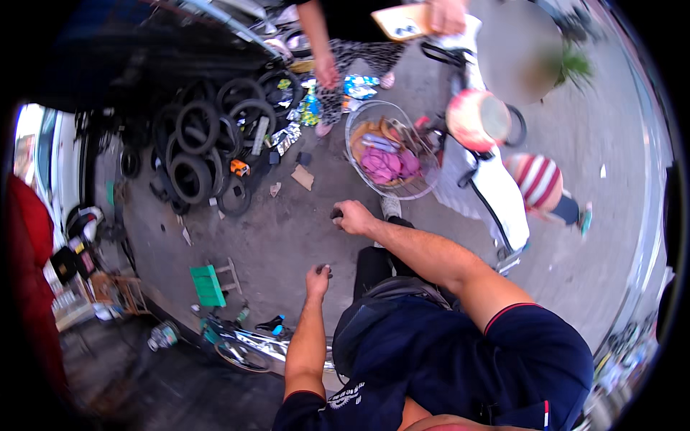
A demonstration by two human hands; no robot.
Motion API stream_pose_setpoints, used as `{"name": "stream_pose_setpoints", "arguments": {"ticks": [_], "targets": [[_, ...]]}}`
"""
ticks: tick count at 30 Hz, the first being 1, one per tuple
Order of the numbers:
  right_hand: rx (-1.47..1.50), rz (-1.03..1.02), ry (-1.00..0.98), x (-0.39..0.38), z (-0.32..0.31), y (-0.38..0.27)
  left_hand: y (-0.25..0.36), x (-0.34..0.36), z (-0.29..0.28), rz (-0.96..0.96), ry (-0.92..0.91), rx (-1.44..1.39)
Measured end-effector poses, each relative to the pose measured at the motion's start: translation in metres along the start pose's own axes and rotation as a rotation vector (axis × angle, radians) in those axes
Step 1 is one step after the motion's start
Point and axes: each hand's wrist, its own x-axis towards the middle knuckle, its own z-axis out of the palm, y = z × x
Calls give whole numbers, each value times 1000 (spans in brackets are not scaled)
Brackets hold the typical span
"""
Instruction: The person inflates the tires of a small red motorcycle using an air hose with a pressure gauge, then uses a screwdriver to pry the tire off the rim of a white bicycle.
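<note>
My right hand (348,216) is out at mid-view below a wire basket (352,147) holding pink cloth (384,165) and other items, without visibly touching it. Its fingers curl round something dark that I cannot make out. Lower and to the left, my left hand (318,276) is closed with darkened fingertips; whether it holds anything is unclear. Beside the basket stands a bike or scooter draped in white (496,208), with a round pink thing (474,115) above it. At the top, another person's hands (447,14) appear, one holding a tan board (399,24).
Black tyres (192,179) are heaped at upper left among scattered packaging (302,177). A green stool (207,286) and a bicycle (244,348) lie lower left. A person in a striped top (535,183) is at right. A plant (575,68) stands behind; red fabric (29,244) edges the left.
</note>
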Motion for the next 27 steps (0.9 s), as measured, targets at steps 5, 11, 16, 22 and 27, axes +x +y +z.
{"name": "stream_pose_setpoints", "arguments": {"ticks": [5,11,16,22,27], "targets": [[-291,-41,-90,98,10,13,39,64,53,34,-7,-243],[-533,-95,-196,274,-46,28,73,146,120,-116,-126,-574],[-792,100,-87,431,-130,116,83,255,162,-286,-214,-610],[-967,355,-162,524,-166,249,97,360,158,-434,-208,-690],[-925,594,-149,550,-119,365,116,424,128,-624,-122,-726]]}}
